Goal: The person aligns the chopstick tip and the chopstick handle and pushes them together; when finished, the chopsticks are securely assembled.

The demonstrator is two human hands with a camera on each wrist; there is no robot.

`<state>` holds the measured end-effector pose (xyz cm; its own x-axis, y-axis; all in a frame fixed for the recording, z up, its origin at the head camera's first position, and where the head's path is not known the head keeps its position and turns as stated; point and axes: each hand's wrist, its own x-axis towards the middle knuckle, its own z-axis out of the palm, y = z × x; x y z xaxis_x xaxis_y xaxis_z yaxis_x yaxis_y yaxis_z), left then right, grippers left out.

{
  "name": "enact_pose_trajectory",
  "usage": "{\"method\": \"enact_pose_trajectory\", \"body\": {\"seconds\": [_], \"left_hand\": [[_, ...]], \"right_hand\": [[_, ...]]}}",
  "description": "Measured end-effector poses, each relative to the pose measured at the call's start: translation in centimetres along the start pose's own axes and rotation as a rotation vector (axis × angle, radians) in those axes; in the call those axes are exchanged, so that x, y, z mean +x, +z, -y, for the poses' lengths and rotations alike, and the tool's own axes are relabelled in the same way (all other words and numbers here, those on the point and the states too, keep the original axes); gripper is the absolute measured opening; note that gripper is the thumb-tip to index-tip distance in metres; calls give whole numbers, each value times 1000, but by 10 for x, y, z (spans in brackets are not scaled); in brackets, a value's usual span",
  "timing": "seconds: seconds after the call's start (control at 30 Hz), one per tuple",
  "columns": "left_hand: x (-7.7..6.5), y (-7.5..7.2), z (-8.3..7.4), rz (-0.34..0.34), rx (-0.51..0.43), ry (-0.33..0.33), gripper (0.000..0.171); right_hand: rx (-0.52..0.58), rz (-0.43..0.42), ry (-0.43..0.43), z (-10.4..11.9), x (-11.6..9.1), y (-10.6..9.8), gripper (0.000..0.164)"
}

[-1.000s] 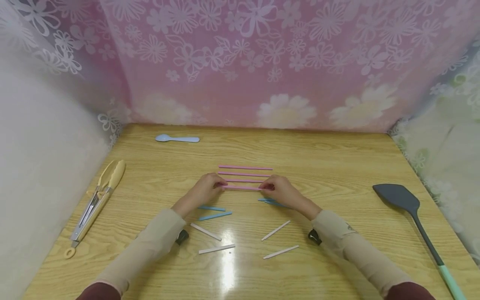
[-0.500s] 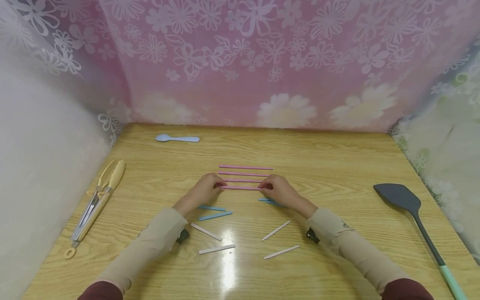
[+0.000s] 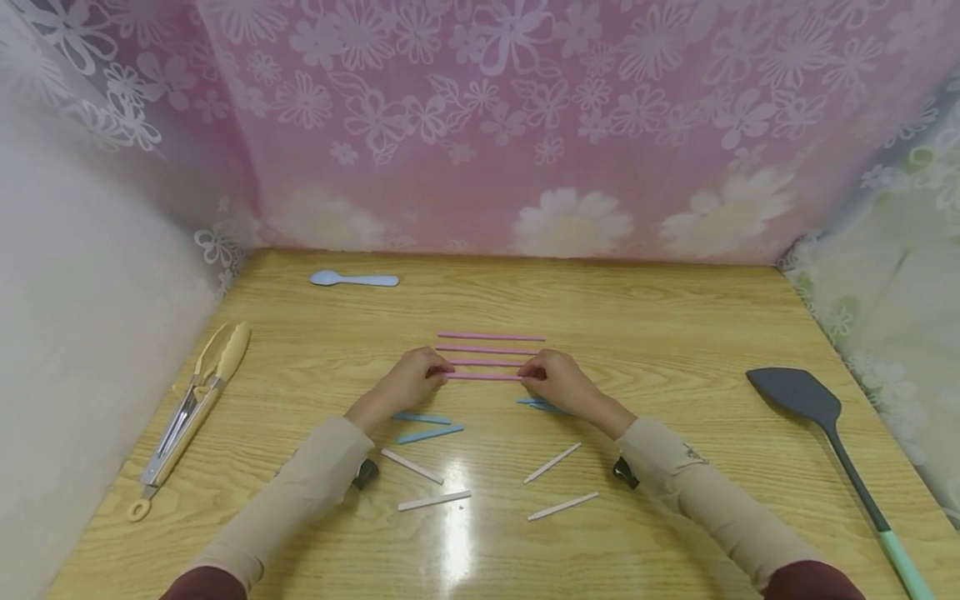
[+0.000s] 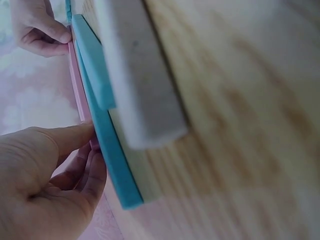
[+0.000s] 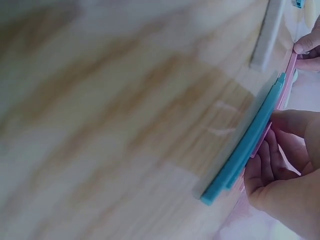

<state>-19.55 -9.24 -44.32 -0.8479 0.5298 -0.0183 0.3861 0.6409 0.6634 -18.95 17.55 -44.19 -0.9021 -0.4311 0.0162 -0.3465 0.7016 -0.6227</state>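
Several thin pink sticks lie in parallel rows mid-table. My left hand (image 3: 412,377) pinches the left end of the nearest pink stick (image 3: 483,377) between thumb and fingers. At the other end of that stick, my right hand (image 3: 558,382) pinches it the same way. In the left wrist view the pink stick (image 4: 79,95) runs from one hand to the other, behind blue sticks (image 4: 112,160). The right wrist view has the stick's end (image 5: 262,140) between the right thumb and fingers, just past a blue stick (image 5: 240,150).
Blue sticks (image 3: 431,434) lie below the left hand, more blue sticks (image 3: 532,402) partly under the right. Nearer me are white sticks (image 3: 433,501). Tongs (image 3: 191,417) lie at the left, a pale blue spoon (image 3: 356,279) at the back, a dark spatula (image 3: 802,396) at the right.
My right forearm has shifted slightly left. Both hands stay at the ends of the nearest pink stick, and the other sticks lie where they were.
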Motion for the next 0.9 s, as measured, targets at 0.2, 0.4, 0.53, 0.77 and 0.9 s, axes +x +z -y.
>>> {"method": "enact_pose_trajectory", "body": {"seconds": [0.2,0.4,0.53,0.77,0.9], "left_hand": [[-4,1,0,-6,-21,-9,18],[-9,0,4,-86,-27,3,18],[-17,-3,6,-83,-51,9,21],[-37,-8,10,-8,-98,-21,24],[-47,-11,15,30,-126,-28,24]], "right_hand": [[61,-55,8,-2,-7,-3,9],[96,-68,34,-2,-17,-12,13],[91,-46,68,-4,-25,-19,15],[73,39,57,-14,-39,-28,13],[75,62,55,-17,-43,-29,11]]}}
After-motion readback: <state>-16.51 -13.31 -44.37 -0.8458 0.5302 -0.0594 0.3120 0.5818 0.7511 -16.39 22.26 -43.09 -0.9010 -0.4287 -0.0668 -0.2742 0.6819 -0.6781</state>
